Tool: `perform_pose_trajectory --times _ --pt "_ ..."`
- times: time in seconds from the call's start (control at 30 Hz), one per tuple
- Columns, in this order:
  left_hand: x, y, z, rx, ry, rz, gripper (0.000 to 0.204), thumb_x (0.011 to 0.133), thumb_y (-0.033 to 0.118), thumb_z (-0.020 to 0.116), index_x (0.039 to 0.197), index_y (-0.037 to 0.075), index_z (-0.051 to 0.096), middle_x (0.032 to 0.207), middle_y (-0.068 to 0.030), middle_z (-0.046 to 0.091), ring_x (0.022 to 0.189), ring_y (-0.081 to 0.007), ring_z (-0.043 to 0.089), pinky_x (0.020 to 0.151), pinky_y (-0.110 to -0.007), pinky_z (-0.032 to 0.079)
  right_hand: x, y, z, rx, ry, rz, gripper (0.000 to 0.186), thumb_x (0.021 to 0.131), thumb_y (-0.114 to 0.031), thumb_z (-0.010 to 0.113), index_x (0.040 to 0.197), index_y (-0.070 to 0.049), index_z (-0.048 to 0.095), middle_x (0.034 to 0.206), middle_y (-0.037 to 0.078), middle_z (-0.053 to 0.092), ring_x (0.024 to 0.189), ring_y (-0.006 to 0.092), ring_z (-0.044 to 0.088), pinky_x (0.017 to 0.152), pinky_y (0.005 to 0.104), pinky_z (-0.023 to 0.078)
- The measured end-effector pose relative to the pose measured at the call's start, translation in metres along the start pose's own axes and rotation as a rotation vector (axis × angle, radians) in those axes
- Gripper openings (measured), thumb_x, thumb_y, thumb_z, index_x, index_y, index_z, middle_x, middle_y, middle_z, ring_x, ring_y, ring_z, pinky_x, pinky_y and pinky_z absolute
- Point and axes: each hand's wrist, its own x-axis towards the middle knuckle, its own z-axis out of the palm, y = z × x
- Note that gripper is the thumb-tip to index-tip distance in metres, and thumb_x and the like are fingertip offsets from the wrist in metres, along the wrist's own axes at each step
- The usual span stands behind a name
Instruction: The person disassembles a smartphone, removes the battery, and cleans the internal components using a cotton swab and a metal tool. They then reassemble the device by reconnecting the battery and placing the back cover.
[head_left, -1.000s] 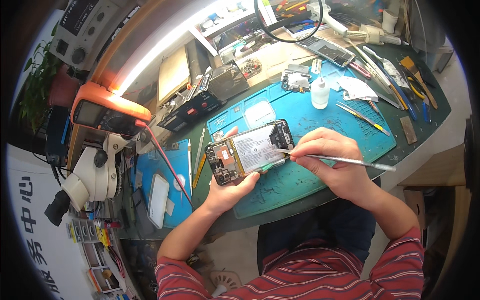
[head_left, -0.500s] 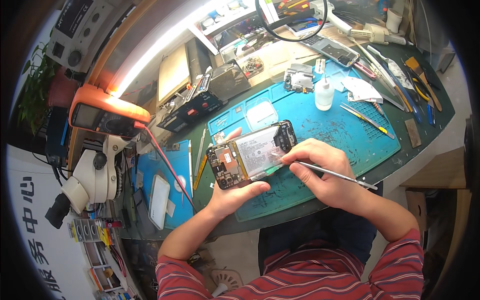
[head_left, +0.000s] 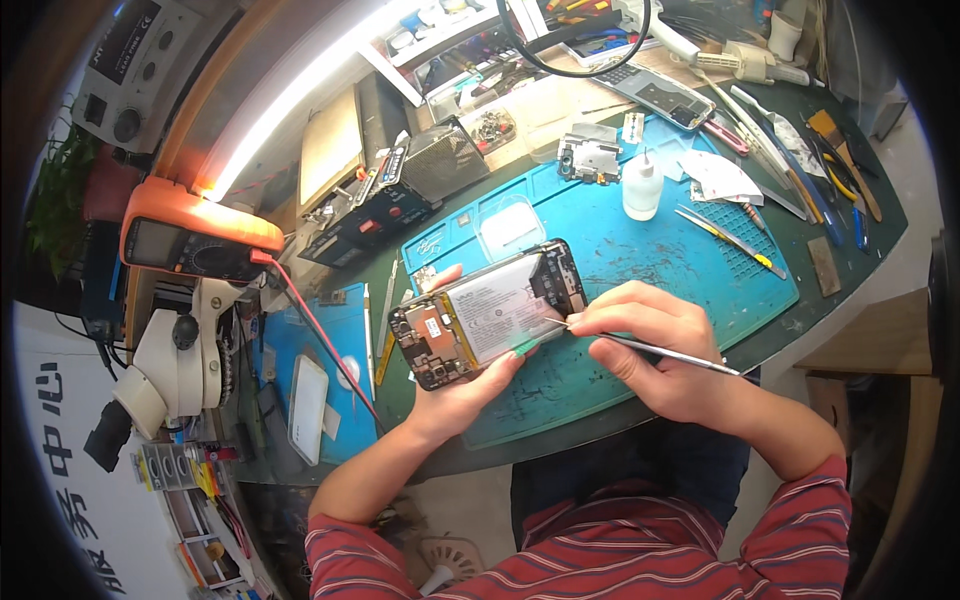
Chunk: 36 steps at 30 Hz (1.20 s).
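Note:
An opened phone (head_left: 433,338), with a bare circuit board at its left end and a large silver battery (head_left: 497,305), is gripped in my left hand (head_left: 465,390) over the blue mat (head_left: 680,290). A green tab (head_left: 520,349) shows at the battery's lower edge. My right hand (head_left: 655,350) is closed on a thin silver metal tool (head_left: 680,356), its fine tip at the phone's right part near the lower edge. Whether the tip touches the phone is hard to tell.
An orange multimeter (head_left: 195,245) with a red lead and a white microscope (head_left: 178,365) stand left. A small bottle (head_left: 641,190), metal parts (head_left: 588,155) and tweezers (head_left: 725,240) lie farther back. A white phone case (head_left: 309,410) rests left; assorted tools (head_left: 830,170) lie right.
The phone and my left hand have shifted left. My right thumb and fingers have moved on the tool, which has swung and now slopes more steeply, its tip still at the phone.

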Motion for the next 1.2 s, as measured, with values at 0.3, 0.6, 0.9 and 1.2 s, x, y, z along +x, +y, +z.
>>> perform_pose_trajectory --times 0.3,0.6,0.9,1.2 --pt "0.003 -0.001 -0.004 -0.060 -0.019 -0.024 0.094 0.086 -0.011 0.064 0.157 0.019 0.010 0.145 -0.0168 0.043 0.128 -0.0334 0.056 0.100 -0.046 0.056 -0.004 0.004 -0.004 -0.029 -0.024 0.022 0.014 0.087 -0.001 0.072 0.100 -0.002 0.068 0.100 0.013 0.070 0.091 0.0279 0.070 0.075 0.0346 0.057" --pt "0.003 -0.009 -0.014 0.030 -0.052 0.015 0.093 0.085 -0.011 0.065 0.155 0.018 0.011 0.145 -0.0169 0.043 0.127 -0.0337 0.057 0.099 -0.045 0.057 -0.004 0.003 -0.005 -0.014 -0.054 0.059 0.016 0.086 0.002 0.071 0.101 -0.002 0.068 0.101 0.012 0.069 0.091 0.0276 0.070 0.076 0.0341 0.057" --pt "-0.001 -0.010 -0.018 0.232 -0.027 0.089 0.089 0.079 -0.001 0.077 0.148 0.006 0.022 0.135 -0.0137 0.046 0.128 -0.0235 0.050 0.104 -0.039 0.046 -0.006 0.006 -0.002 -0.051 -0.062 0.048 0.018 0.085 0.004 0.071 0.102 -0.002 0.069 0.102 0.011 0.070 0.083 0.0256 0.071 0.070 0.0317 0.058" --pt "0.000 -0.005 -0.013 0.197 -0.032 0.083 0.091 0.076 0.003 0.083 0.145 0.006 0.024 0.131 -0.0150 0.049 0.123 -0.0236 0.054 0.100 -0.038 0.048 -0.010 0.001 0.002 -0.211 -0.073 -0.034 0.022 0.084 0.005 0.069 0.105 -0.002 0.071 0.099 0.011 0.070 0.082 0.0267 0.071 0.069 0.0320 0.058"
